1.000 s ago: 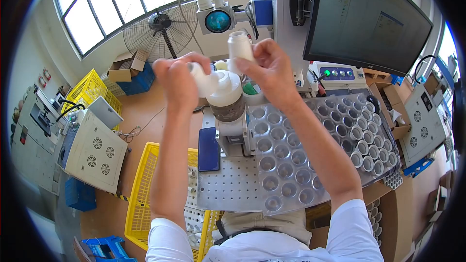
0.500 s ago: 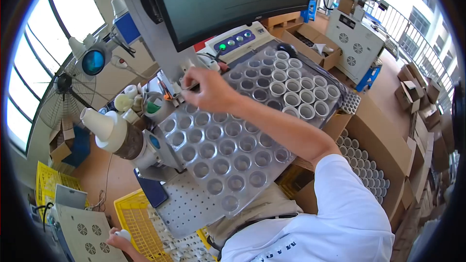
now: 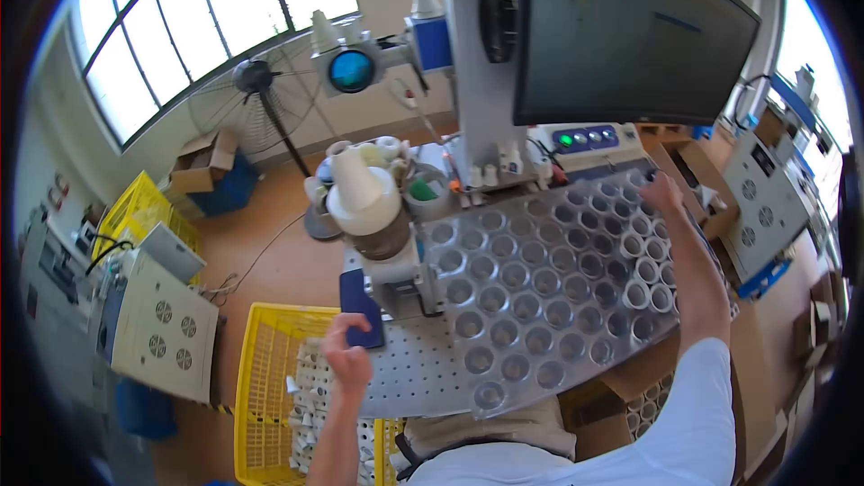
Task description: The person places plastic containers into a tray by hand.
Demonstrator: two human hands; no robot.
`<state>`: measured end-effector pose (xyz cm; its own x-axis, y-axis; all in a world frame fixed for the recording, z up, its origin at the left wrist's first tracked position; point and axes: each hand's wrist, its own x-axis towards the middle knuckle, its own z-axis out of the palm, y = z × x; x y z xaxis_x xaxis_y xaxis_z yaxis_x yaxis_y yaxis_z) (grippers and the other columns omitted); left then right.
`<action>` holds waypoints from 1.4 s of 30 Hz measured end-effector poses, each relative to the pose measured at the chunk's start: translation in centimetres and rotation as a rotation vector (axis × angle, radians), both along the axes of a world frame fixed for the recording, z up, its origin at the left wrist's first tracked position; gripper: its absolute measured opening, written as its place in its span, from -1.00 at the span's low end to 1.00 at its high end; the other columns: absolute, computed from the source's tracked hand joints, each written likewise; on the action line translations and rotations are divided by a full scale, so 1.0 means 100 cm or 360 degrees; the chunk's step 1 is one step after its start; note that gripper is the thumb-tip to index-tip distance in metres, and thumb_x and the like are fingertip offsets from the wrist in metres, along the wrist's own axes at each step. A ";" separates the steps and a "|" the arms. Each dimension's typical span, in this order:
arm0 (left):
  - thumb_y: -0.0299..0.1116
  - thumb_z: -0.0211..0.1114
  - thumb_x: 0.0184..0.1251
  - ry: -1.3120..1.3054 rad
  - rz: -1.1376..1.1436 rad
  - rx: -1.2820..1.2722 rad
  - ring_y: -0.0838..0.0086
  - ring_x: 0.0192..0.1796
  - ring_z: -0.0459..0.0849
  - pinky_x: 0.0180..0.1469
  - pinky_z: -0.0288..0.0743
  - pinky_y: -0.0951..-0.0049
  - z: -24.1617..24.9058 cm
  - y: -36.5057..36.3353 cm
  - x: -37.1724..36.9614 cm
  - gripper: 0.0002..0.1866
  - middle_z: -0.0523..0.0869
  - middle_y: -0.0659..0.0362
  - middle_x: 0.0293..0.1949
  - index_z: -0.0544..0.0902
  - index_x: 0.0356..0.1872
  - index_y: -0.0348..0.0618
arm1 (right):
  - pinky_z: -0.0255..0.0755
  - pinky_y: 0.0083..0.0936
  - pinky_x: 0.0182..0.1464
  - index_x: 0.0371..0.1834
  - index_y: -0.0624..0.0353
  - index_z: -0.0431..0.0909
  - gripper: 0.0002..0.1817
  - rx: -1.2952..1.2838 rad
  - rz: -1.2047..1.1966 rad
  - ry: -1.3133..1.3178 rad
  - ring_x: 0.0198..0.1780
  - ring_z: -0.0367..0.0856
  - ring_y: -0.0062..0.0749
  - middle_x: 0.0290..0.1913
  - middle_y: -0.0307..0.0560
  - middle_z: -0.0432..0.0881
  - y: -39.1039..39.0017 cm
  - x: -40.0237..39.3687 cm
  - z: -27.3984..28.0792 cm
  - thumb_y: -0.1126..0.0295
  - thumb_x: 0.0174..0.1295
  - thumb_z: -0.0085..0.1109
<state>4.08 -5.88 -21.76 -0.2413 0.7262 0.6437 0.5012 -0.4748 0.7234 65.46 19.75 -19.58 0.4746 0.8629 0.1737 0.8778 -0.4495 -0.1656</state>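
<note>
My left hand point(image 3: 349, 351) is raised in front of a dark blue, flat, phone-like object point(image 3: 356, 297), fingers bent and apart, with nothing visible in them. My right hand point(image 3: 663, 194) reaches over the far right corner of the clear plastic tray point(image 3: 490, 369) and rests on a black computer mouse point(image 3: 650, 175), mostly covered by the fingers. Many round pockets fill the tray; white cups point(image 3: 636, 294) stand in those on the right side. Left of the tray, a white cone-shaped part point(image 3: 357, 187) sits on a cylindrical fixture point(image 3: 382, 240).
A monitor point(image 3: 630, 45) hangs above a control box with a lit green button point(image 3: 565, 139). A yellow crate point(image 3: 256, 378) of white parts stands at lower left, beside a perforated metal plate point(image 3: 409, 373). A blue-lensed machine head point(image 3: 351, 70) projects at upper left.
My right hand has moved right, from beside the column to the mouse. My left hand has risen from low left, and the white piece it held is no longer visible. The view has turned left.
</note>
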 end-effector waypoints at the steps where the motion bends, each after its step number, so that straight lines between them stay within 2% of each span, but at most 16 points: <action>1: -0.45 -0.06 -0.23 0.0026 -0.0121 -0.0032 0.31 -0.31 0.61 -0.11 0.49 0.42 -0.007 0.002 0.010 -0.72 0.62 0.03 -0.42 0.54 -0.50 -0.40 | 0.51 -0.03 0.18 0.04 0.22 0.66 -0.45 0.0058 -0.0023 -0.0065 0.18 0.64 0.11 0.09 0.22 0.69 -0.010 -0.018 0.016 0.09 0.04 0.35; 2: -0.44 -0.07 -0.19 0.0040 -0.0174 -0.0070 0.28 -0.34 0.61 -0.15 0.50 0.41 -0.013 0.005 0.020 -0.73 0.61 0.02 -0.44 0.54 -0.49 -0.38 | 0.50 -0.02 0.17 0.04 0.23 0.64 -0.40 0.0048 0.0010 -0.0128 0.18 0.64 0.08 0.09 0.22 0.69 0.000 -0.014 0.019 0.03 0.02 0.37; 4: -0.53 -0.03 -0.15 0.0070 -0.0351 -0.0193 0.08 -0.30 0.62 -0.13 0.53 0.31 -0.025 0.004 0.034 -0.77 0.60 -0.02 -0.40 0.53 -0.42 -0.30 | 0.50 -0.02 0.16 0.04 0.24 0.62 -0.35 0.0027 0.0045 -0.0193 0.17 0.64 0.06 0.08 0.22 0.69 0.005 -0.020 0.035 -0.03 -0.01 0.39; 6: -0.55 -0.03 -0.15 0.0099 -0.0385 -0.0212 0.06 -0.30 0.61 -0.13 0.52 0.30 -0.038 0.009 0.046 -0.78 0.60 -0.02 -0.40 0.52 -0.42 -0.30 | 0.52 -0.13 0.13 0.00 0.27 0.63 -0.38 0.0022 0.0145 -0.0116 0.12 0.67 0.03 0.03 0.21 0.71 -0.003 -0.056 0.066 -0.01 -0.01 0.38; 8: -0.57 -0.03 -0.16 0.0129 -0.0428 -0.0222 0.04 -0.29 0.61 -0.13 0.52 0.30 -0.050 0.014 0.054 -0.78 0.59 -0.02 -0.40 0.51 -0.41 -0.29 | 0.57 -0.18 0.05 -0.01 0.26 0.65 -0.47 0.0092 0.0439 -0.0020 0.01 0.73 -0.02 -0.12 0.16 0.76 -0.015 -0.099 0.078 0.11 0.02 0.38; 10: -0.59 -0.02 -0.15 0.0118 -0.0459 -0.0300 -0.01 -0.26 0.61 -0.12 0.51 0.27 -0.062 0.019 0.059 -0.79 0.61 -0.05 -0.39 0.51 -0.41 -0.28 | 0.56 -0.22 0.05 -0.04 0.30 0.64 -0.48 -0.0109 0.0577 0.0747 -0.03 0.72 -0.06 -0.10 0.14 0.75 -0.045 -0.165 0.103 0.12 0.02 0.38; 12: -0.57 -0.04 -0.17 0.0169 -0.0422 -0.0324 0.03 -0.29 0.62 -0.14 0.51 0.28 -0.080 0.024 0.060 -0.79 0.61 -0.05 -0.42 0.52 -0.44 -0.29 | 0.54 -0.27 0.04 -0.02 0.31 0.61 -0.44 0.0278 0.1209 0.0681 -0.07 0.70 -0.10 -0.12 0.18 0.72 -0.039 -0.198 0.064 0.10 0.01 0.38; 14: -0.54 -0.05 -0.20 0.0229 -0.0380 -0.0358 0.06 -0.32 0.62 -0.15 0.50 0.29 -0.085 0.024 0.059 -0.78 0.62 -0.04 -0.44 0.52 -0.47 -0.31 | 0.52 -0.28 0.04 0.05 0.33 0.53 -0.40 0.0318 0.1347 0.0654 -0.10 0.68 -0.08 -0.14 0.24 0.69 -0.050 -0.250 0.056 0.16 -0.01 0.39; 16: -0.54 -0.05 -0.20 0.0149 -0.0341 -0.0410 0.05 -0.30 0.64 -0.13 0.51 0.29 -0.085 0.022 0.057 -0.77 0.64 -0.05 -0.43 0.53 -0.47 -0.31 | 0.51 -0.28 -0.01 0.04 0.32 0.45 -0.40 0.0233 0.1359 0.1002 -0.15 0.68 -0.01 -0.20 0.26 0.67 -0.049 -0.291 0.036 0.23 -0.05 0.41; 17: -0.54 -0.05 -0.20 0.0157 -0.0335 -0.0413 0.05 -0.30 0.64 -0.13 0.51 0.29 -0.084 0.021 0.056 -0.77 0.64 -0.05 -0.43 0.53 -0.47 -0.31 | 0.51 -0.28 -0.01 0.04 0.32 0.45 -0.40 0.0233 0.1363 0.1012 -0.15 0.68 -0.01 -0.20 0.26 0.67 -0.048 -0.309 0.027 0.23 -0.05 0.41; 19: -0.58 -0.01 -0.16 0.0130 -0.0373 -0.0395 -0.05 -0.24 0.63 -0.13 0.51 0.23 -0.081 0.020 0.056 -0.79 0.64 -0.09 -0.39 0.55 -0.44 -0.30 | 0.51 -0.24 -0.07 -0.07 0.30 0.41 -0.48 0.0292 0.1412 0.1170 -0.21 0.67 0.04 -0.25 0.24 0.65 -0.046 -0.337 0.011 0.30 -0.05 0.41; 21: -0.56 -0.03 -0.18 0.0134 -0.0342 -0.0399 0.01 -0.26 0.65 -0.12 0.52 0.28 -0.080 0.020 0.058 -0.78 0.65 -0.07 -0.40 0.55 -0.45 -0.31 | 0.50 -0.22 -0.10 -0.13 0.27 0.39 -0.52 0.0404 0.1423 0.1250 -0.23 0.67 0.06 -0.29 0.23 0.64 -0.046 -0.355 -0.007 0.31 -0.04 0.42; 26: -0.55 -0.06 -0.21 0.0110 -0.0306 -0.0403 0.07 -0.27 0.67 -0.11 0.52 0.34 -0.079 0.019 0.060 -0.75 0.67 -0.05 -0.42 0.56 -0.47 -0.32 | 0.48 -0.18 -0.16 -0.24 0.22 0.35 -0.58 0.0587 0.1494 0.1264 -0.27 0.64 0.11 -0.36 0.18 0.60 -0.050 -0.355 -0.031 0.34 -0.01 0.43; 28: -0.57 -0.02 -0.17 0.0104 -0.0323 -0.0400 0.00 -0.28 0.65 -0.14 0.52 0.26 -0.080 0.020 0.059 -0.78 0.65 -0.05 -0.43 0.55 -0.45 -0.29 | 0.47 -0.18 -0.19 -0.28 0.21 0.34 -0.58 0.0655 0.1581 0.1247 -0.31 0.59 0.10 -0.38 0.14 0.57 -0.050 -0.355 -0.034 0.32 -0.01 0.45; 37: -0.58 -0.04 -0.19 0.0059 -0.0324 -0.0428 0.02 -0.29 0.65 -0.14 0.52 0.30 -0.080 0.022 0.057 -0.77 0.65 -0.06 -0.43 0.55 -0.46 -0.30 | 0.42 -0.24 -0.24 -0.33 0.20 0.35 -0.59 0.0601 0.1657 0.1195 -0.34 0.53 -0.04 -0.40 0.06 0.51 -0.050 -0.352 -0.033 0.32 -0.03 0.45; 42: -0.57 -0.05 -0.19 0.0063 -0.0319 -0.0423 0.02 -0.29 0.65 -0.14 0.52 0.30 -0.081 0.022 0.057 -0.77 0.65 -0.06 -0.44 0.55 -0.47 -0.31 | 0.41 -0.25 -0.23 -0.33 0.20 0.35 -0.59 0.0538 0.1642 0.1204 -0.33 0.52 -0.03 -0.39 0.06 0.51 -0.053 -0.350 -0.028 0.31 -0.02 0.45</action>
<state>9.79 -3.65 -29.86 -0.0554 0.9005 0.4312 0.4473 -0.3637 0.8171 30.44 14.43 -22.33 -0.2951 0.8508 0.4347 0.4318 0.5246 -0.7337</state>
